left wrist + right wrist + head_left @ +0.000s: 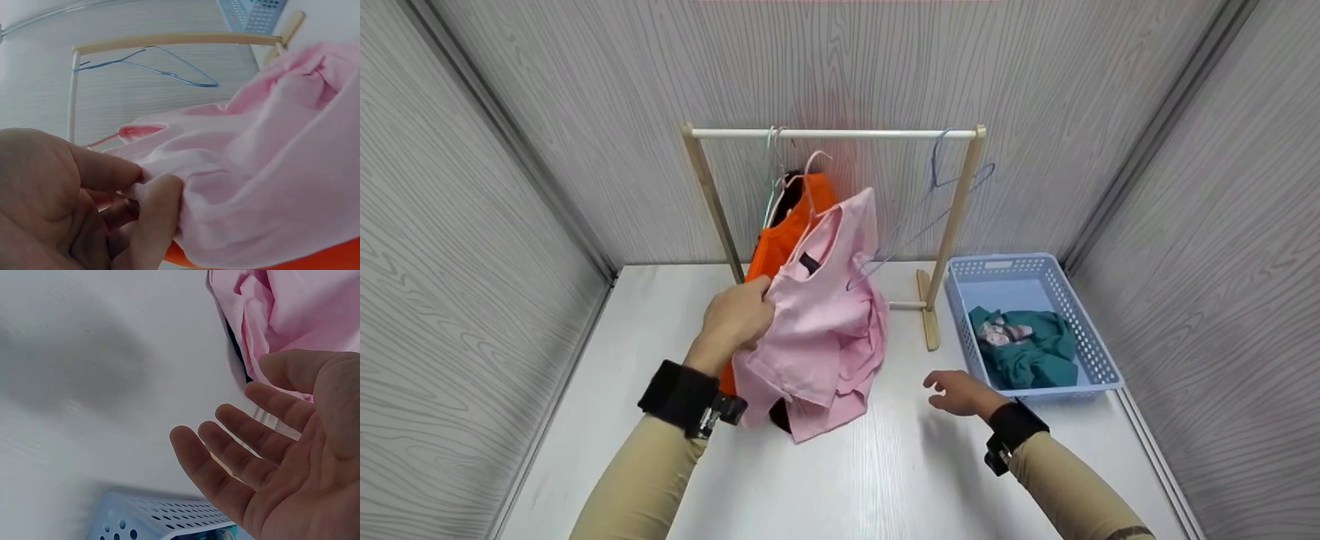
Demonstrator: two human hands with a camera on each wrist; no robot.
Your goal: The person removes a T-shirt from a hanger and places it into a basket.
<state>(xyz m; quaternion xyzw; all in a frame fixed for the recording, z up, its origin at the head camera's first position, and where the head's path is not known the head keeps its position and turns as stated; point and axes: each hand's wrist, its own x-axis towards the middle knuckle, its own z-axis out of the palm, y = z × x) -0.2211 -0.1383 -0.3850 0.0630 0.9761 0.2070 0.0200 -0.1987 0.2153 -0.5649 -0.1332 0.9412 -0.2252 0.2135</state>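
The left hand pinches the pink shirt — likely to keep it steady on its hanger, in front of the orange top. The right hand, fingers loose, holds nothing near the basket.

My left hand pinches the pink shirt between thumb and finger at its left side; my right hand hovers right of the shirt, fingers loosely bent.

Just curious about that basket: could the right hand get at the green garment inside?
Probably yes: the right hand is empty and near the green garment; only the wall of the open-topped blue basket seems in the way.
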